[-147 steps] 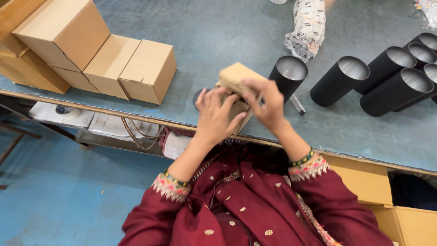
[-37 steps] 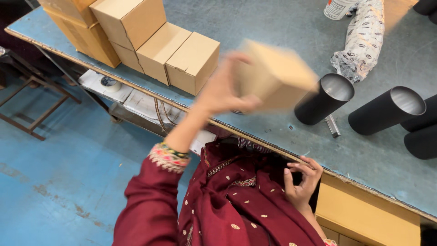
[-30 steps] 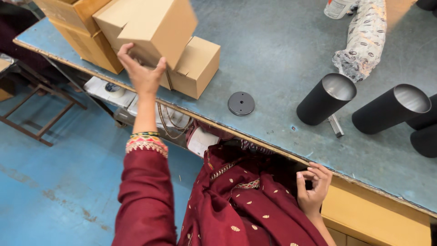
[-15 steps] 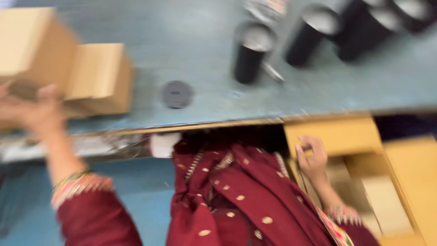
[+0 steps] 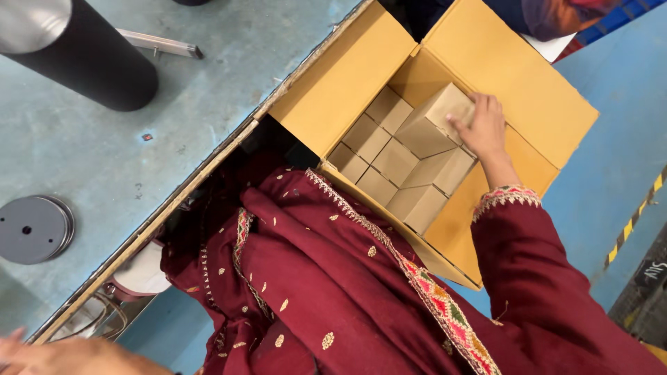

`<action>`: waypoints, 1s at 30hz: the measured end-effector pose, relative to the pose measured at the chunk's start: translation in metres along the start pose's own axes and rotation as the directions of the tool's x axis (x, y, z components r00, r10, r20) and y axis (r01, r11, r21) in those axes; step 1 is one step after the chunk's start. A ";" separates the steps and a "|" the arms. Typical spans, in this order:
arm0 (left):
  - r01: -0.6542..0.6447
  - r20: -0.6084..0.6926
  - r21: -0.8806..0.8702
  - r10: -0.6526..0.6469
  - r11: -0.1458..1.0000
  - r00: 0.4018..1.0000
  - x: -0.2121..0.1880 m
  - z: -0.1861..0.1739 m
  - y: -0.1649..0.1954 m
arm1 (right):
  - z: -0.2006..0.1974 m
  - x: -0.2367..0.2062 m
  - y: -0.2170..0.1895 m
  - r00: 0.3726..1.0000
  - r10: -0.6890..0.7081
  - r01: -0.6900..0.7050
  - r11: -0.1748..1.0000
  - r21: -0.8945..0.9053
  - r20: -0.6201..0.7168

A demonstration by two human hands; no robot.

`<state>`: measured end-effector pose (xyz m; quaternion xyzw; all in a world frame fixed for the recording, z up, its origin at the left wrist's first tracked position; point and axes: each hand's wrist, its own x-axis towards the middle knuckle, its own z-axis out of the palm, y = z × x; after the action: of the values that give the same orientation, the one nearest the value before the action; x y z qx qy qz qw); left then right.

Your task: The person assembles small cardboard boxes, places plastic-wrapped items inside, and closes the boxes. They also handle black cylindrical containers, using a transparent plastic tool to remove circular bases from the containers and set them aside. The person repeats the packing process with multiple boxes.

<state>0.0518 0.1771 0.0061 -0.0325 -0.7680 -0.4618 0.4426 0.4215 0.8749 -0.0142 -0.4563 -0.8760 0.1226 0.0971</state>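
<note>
Resting right hand (image 5: 483, 128) fingers atop small box (image 5: 438, 125), inside open carton (image 5: 535, 90)

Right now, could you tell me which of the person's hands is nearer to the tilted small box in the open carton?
Right. The right hand rests on the tilted small box inside the open carton. The left hand is far off at the lower left, by the table edge.

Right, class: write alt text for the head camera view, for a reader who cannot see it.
A person's right hand rests on a small tilted brown cardboard box inside a large open yellow-brown carton packed with similar boxes. Beside it, a blue-grey worktable holds a black cylinder tube and a grey metal disc; the left hand shows at the bottom edge.
</note>
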 end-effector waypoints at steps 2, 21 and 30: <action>0.053 0.137 -0.134 -0.034 0.990 0.990 0.001 0.010 0.012 | 0.013 0.013 0.003 0.998 -0.028 0.035 0.989 -0.143 0.049; 0.083 0.551 -0.235 0.063 0.968 0.832 -0.024 0.029 0.104 | -0.086 0.007 -0.143 0.889 -0.458 0.450 0.870 -0.200 0.008; 0.165 0.619 -0.274 0.043 0.948 0.784 -0.023 0.044 0.168 | -0.162 0.022 -0.404 0.454 -0.872 0.890 0.439 0.118 -0.183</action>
<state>0.1143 0.3136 0.0963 -0.2263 -0.7877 -0.5554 0.1407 0.1416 0.6904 0.2634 0.0729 -0.9626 0.1183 0.2324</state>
